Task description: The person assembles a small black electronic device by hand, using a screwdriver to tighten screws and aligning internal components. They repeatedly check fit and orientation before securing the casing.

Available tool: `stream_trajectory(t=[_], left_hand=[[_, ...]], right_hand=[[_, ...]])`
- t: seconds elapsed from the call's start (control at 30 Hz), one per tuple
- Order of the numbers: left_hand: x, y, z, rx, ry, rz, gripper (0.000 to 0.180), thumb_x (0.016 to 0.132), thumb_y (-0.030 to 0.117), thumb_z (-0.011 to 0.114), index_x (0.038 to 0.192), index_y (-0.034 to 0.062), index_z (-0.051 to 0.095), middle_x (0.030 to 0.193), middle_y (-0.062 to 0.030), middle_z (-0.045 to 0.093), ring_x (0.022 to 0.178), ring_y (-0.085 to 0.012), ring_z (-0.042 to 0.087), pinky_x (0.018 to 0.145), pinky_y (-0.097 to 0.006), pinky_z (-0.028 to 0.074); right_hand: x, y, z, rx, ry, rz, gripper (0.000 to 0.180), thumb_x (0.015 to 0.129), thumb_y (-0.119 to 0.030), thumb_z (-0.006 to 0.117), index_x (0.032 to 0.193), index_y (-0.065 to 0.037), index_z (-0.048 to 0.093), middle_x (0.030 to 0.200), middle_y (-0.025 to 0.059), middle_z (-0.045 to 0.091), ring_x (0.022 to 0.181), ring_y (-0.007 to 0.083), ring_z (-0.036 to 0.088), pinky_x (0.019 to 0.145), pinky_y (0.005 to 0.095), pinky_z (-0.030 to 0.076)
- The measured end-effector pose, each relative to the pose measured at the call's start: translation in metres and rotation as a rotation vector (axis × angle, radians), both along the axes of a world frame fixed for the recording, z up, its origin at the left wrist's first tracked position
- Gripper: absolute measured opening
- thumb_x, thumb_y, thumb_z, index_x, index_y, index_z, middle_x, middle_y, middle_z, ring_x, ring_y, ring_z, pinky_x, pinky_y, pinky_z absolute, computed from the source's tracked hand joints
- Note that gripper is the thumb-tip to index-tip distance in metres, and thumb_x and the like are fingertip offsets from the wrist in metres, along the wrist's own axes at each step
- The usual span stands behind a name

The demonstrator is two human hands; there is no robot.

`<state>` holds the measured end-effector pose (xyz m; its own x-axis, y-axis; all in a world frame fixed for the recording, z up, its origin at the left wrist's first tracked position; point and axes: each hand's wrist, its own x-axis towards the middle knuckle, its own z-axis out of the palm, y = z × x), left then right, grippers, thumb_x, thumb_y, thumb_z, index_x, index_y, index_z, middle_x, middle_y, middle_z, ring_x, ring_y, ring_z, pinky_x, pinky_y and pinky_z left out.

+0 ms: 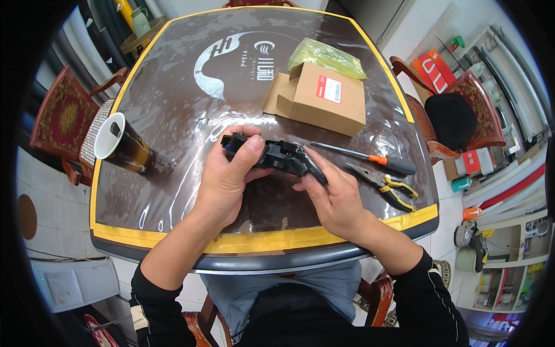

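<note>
Between my two hands, above the near half of the table, is a black jointed plastic part (283, 157). Its exact kind I cannot make out. My left hand (232, 165) wraps round its left end, with the thumb pressed along the top. At the other end, my right hand (333, 191) grips a smooth curved piece between thumb and fingers. To the right of that hand lie a screwdriver (370, 157) with a black and orange handle and pliers (386, 184) with yellow and black grips, their jaws toward my hand.
Beyond my hands sits an opened cardboard box (325, 110) with a label, a yellowish plastic bag (328, 56) behind it. A tall cup (122, 144) stands at the table's left. Yellow tape (277, 238) runs along the edge of the brown table (167, 104). Chairs (66, 127) stand on both sides.
</note>
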<state>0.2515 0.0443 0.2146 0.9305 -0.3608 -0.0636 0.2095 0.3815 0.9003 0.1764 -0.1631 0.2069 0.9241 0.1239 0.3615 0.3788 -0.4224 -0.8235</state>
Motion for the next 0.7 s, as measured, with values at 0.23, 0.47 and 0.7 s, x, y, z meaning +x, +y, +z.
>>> stream_trajectory(t=[0.23, 0.47, 0.7], left_hand=[[0.001, 0.0021, -0.0001, 0.013, 0.021, -0.024, 0.042, 0.101, 0.041, 0.074, 0.126, 0.0114, 0.057, 0.111, -0.0028, 0.061, 0.107, -0.0145, 0.067, 0.095, -0.04, 0.061], [-0.0037, 0.0006, 0.0011, 0.026, -0.071, -0.001, 0.042, 0.1, 0.038, 0.074, 0.127, 0.0107, 0.057, 0.115, -0.0036, 0.061, 0.108, -0.0139, 0.065, 0.093, -0.038, 0.06], [-0.0079, 0.0012, 0.0048, -0.031, -0.115, 0.044, 0.051, 0.095, 0.035, 0.08, 0.132, 0.007, 0.058, 0.115, -0.0017, 0.059, 0.106, -0.0103, 0.059, 0.091, -0.03, 0.055]], right_hand=[[0.0026, 0.0012, -0.0029, 0.028, -0.073, 0.006, 0.047, 0.106, -0.005, 0.061, 0.152, 0.002, 0.051, 0.117, 0.0204, 0.07, 0.083, 0.0196, 0.073, 0.075, 0.0318, 0.059], [-0.0014, -0.0003, 0.0006, 0.102, -0.011, 0.023, 0.046, 0.108, -0.005, 0.057, 0.152, 0.004, 0.05, 0.119, 0.0179, 0.072, 0.089, 0.0182, 0.075, 0.078, 0.0304, 0.06], [-0.0022, -0.0036, 0.0002, 0.211, 0.104, 0.046, 0.043, 0.115, -0.018, 0.044, 0.149, 0.008, 0.046, 0.132, 0.0164, 0.066, 0.106, 0.0224, 0.073, 0.092, 0.0339, 0.061]])
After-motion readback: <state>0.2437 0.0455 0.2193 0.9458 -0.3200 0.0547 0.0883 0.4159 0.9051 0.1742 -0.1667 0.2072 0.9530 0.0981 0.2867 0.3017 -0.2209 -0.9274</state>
